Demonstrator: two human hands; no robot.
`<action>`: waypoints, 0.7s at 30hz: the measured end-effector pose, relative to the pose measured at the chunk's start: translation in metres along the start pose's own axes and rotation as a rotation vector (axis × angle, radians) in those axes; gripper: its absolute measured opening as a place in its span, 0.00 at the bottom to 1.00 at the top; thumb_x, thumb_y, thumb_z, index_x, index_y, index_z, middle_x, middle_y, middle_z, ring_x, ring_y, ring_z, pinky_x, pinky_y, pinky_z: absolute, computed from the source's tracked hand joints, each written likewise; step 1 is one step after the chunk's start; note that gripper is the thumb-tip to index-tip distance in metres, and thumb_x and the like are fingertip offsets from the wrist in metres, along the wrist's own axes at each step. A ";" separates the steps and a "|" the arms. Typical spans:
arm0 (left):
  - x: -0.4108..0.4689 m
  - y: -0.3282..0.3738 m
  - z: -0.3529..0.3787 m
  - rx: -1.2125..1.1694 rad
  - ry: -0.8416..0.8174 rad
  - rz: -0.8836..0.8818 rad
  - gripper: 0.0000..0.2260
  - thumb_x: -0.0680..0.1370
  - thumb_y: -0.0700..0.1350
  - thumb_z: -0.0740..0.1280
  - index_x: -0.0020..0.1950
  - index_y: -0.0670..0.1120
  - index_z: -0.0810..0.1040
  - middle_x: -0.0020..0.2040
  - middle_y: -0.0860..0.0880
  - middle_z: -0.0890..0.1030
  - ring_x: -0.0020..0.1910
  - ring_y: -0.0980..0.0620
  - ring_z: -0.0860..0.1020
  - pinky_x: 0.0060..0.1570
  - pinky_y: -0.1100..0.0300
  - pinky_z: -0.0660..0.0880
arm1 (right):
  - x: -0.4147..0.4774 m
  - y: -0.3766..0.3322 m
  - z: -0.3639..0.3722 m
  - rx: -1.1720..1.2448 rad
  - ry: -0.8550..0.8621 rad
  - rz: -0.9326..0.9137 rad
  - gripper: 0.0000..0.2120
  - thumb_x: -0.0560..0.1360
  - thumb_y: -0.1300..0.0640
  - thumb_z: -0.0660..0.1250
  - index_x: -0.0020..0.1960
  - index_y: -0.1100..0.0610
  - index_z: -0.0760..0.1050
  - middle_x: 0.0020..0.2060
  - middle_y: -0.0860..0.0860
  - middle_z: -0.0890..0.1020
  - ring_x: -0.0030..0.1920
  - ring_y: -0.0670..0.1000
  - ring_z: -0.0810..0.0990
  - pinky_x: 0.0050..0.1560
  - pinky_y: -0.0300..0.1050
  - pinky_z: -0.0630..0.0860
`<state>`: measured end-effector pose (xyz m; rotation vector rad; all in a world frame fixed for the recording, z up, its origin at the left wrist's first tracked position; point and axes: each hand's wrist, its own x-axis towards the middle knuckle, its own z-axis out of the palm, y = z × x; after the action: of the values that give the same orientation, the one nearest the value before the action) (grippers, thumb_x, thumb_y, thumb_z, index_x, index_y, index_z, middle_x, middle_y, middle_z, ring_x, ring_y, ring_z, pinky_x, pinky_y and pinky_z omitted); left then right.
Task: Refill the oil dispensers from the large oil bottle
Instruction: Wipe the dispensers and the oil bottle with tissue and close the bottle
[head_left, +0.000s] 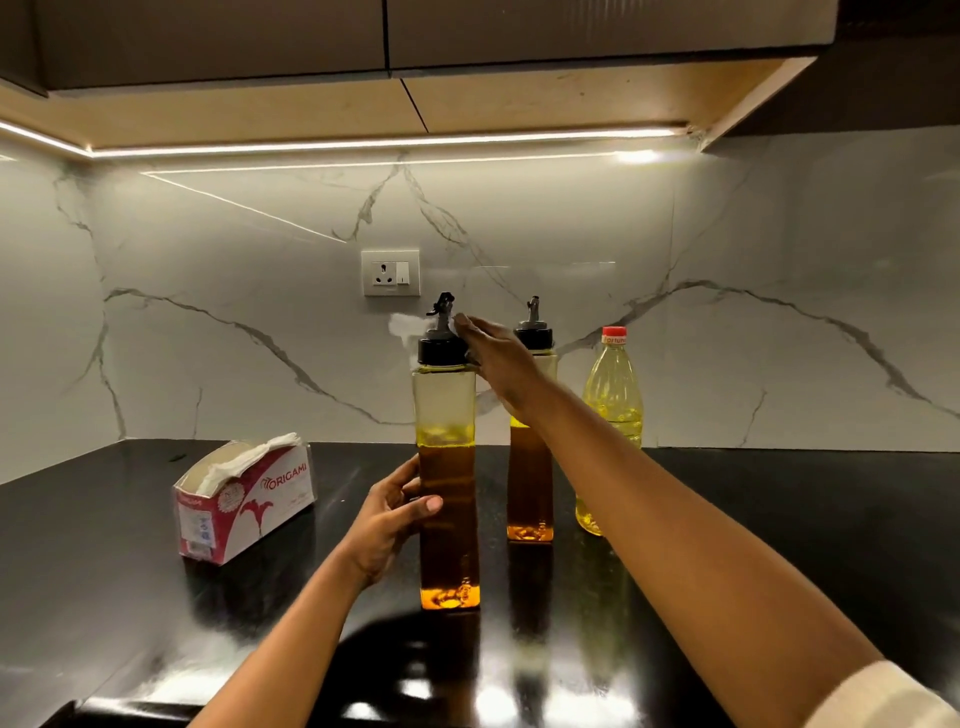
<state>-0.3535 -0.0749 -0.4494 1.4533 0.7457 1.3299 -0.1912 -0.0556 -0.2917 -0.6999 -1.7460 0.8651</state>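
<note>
Step in hand, as judged: remove the black cap (439, 351) of the near dispenser (449, 551).

Left hand (387, 525) grips the square body at mid-height, thumb across the front. Hold it firmly, since the smooth clear wall may be oily.

Right hand (493, 353) reaches to the cap with fingers fairly straight, not closed on it; contact is unclear. Turn the cap without tilting the body.

The dispenser stands on the glossy black table (779, 493), part-filled with amber oil. Behind it stand the second dispenser (530, 493) and the large oil bottle (613, 395), which is ribbed and red-capped.
</note>
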 end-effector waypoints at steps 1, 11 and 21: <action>-0.001 0.000 0.001 0.001 -0.001 0.002 0.48 0.54 0.55 0.84 0.70 0.46 0.68 0.58 0.41 0.82 0.58 0.41 0.80 0.50 0.54 0.79 | 0.002 0.002 0.001 0.027 0.004 0.024 0.19 0.81 0.50 0.56 0.67 0.59 0.71 0.59 0.56 0.79 0.62 0.54 0.75 0.67 0.50 0.68; -0.005 0.000 0.003 -0.003 0.019 0.027 0.46 0.55 0.56 0.83 0.68 0.44 0.71 0.56 0.42 0.83 0.57 0.43 0.81 0.52 0.54 0.80 | -0.005 0.008 -0.015 0.010 0.046 -0.067 0.14 0.80 0.60 0.60 0.63 0.63 0.74 0.50 0.51 0.81 0.49 0.42 0.78 0.48 0.29 0.72; -0.003 -0.002 0.002 -0.010 0.012 0.018 0.45 0.55 0.55 0.83 0.68 0.44 0.71 0.58 0.41 0.82 0.59 0.41 0.80 0.53 0.53 0.79 | -0.018 0.023 -0.013 0.156 0.032 -0.041 0.12 0.80 0.60 0.59 0.62 0.54 0.74 0.48 0.44 0.81 0.50 0.39 0.78 0.51 0.30 0.73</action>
<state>-0.3514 -0.0771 -0.4522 1.4488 0.7343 1.3554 -0.1722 -0.0543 -0.3171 -0.5701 -1.6393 0.9447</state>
